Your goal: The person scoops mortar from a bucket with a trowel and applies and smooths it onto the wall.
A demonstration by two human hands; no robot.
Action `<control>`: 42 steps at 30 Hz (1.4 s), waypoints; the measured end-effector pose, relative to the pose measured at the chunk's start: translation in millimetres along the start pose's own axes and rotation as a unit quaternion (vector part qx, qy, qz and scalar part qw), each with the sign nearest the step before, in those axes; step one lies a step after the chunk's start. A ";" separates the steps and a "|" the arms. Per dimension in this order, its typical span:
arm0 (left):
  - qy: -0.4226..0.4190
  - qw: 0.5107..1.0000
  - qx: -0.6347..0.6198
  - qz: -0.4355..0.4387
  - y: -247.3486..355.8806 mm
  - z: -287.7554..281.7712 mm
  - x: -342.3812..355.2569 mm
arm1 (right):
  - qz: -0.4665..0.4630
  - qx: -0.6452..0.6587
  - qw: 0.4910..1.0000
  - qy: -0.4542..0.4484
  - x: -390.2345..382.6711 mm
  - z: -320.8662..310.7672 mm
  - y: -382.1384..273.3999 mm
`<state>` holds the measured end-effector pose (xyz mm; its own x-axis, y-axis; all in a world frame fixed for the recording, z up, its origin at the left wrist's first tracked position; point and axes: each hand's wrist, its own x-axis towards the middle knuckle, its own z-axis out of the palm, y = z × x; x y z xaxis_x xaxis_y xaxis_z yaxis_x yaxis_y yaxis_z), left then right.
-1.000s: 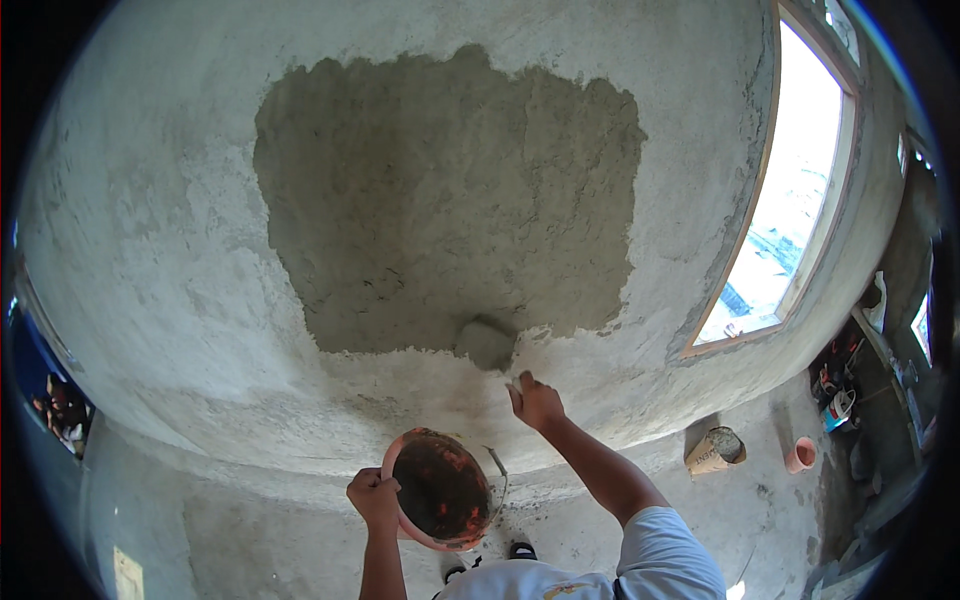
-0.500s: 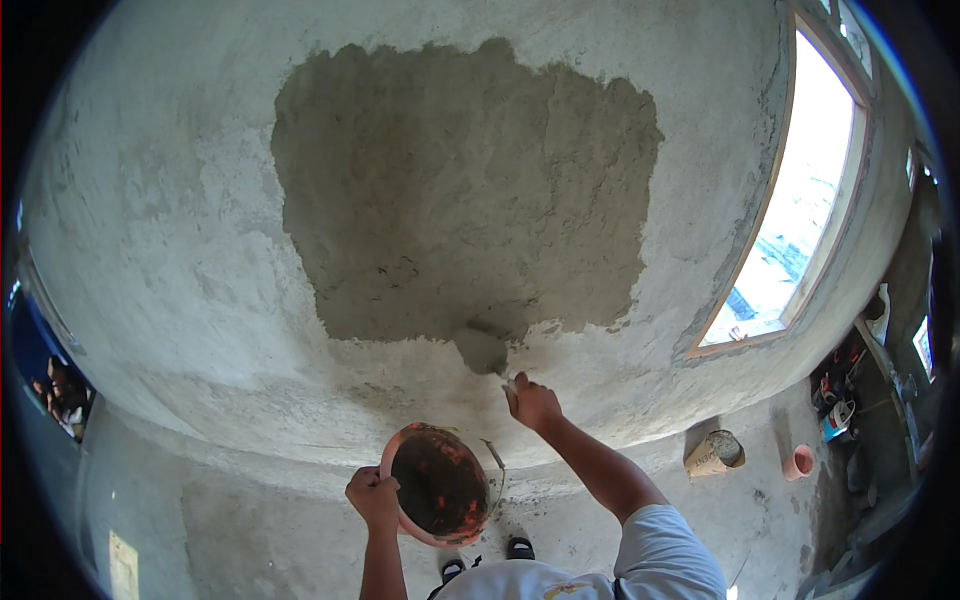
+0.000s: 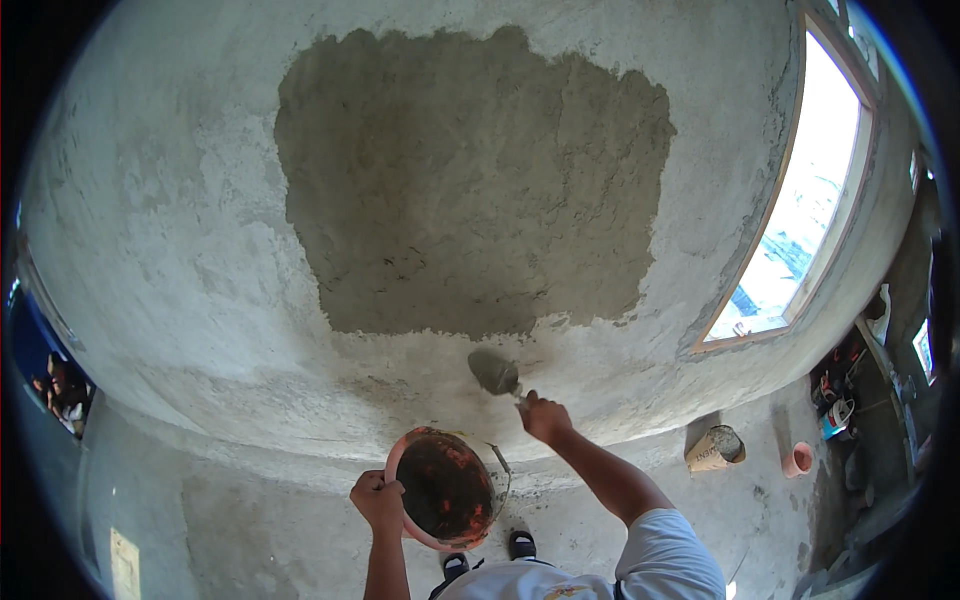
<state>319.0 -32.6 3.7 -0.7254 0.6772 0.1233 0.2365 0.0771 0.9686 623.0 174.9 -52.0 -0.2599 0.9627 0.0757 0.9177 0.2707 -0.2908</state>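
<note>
My right hand [image 3: 547, 416] is closed round the handle of a trowel [image 3: 493, 373]. The trowel's rounded grey blade is in front of the wall, just below the lower edge of a dark patch of wet mortar [image 3: 470, 190]. Whether the blade touches the wall I cannot tell. My left hand [image 3: 380, 500] grips the left rim of an orange bucket [image 3: 412, 531], fingers wrapped over the edge. Dark mortar smears coat the bucket's inside, with orange showing through. Its wire handle hangs at the right side.
Pale grey wall [image 3: 200, 270] surrounds the wet patch. A wood-framed window [image 3: 800, 210] is at the right. On the floor stand an open paper sack [image 3: 708, 452] and a small pinkish bucket [image 3: 798, 460]. Tools and containers [image 3: 838, 415] lie farther right. People [image 3: 66, 395] sit at the far left.
The trowel has come down and away from the lower edge of the wet patch, its blade turned. My left hand still holds the bucket, which has shifted slightly to the right.
</note>
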 end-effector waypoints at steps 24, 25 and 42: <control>0.003 0.999 0.039 0.007 0.7 3.6 -3.3 | 0.062 0.125 0.955 0.262 57.0 -16.3 49.0; 0.006 0.999 0.036 0.005 0.9 5.0 0.3 | 0.075 0.116 0.954 0.266 60.3 -6.9 49.8; 0.016 1.000 0.004 0.014 23.2 16.5 -14.4 | 0.081 0.191 0.943 0.260 58.1 -22.0 31.8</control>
<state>345.6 -28.5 20.9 -0.7388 0.6554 0.1569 0.2613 0.0640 0.9631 643.7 239.6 -35.8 0.1488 0.8908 0.4293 0.7319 0.1927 -0.6536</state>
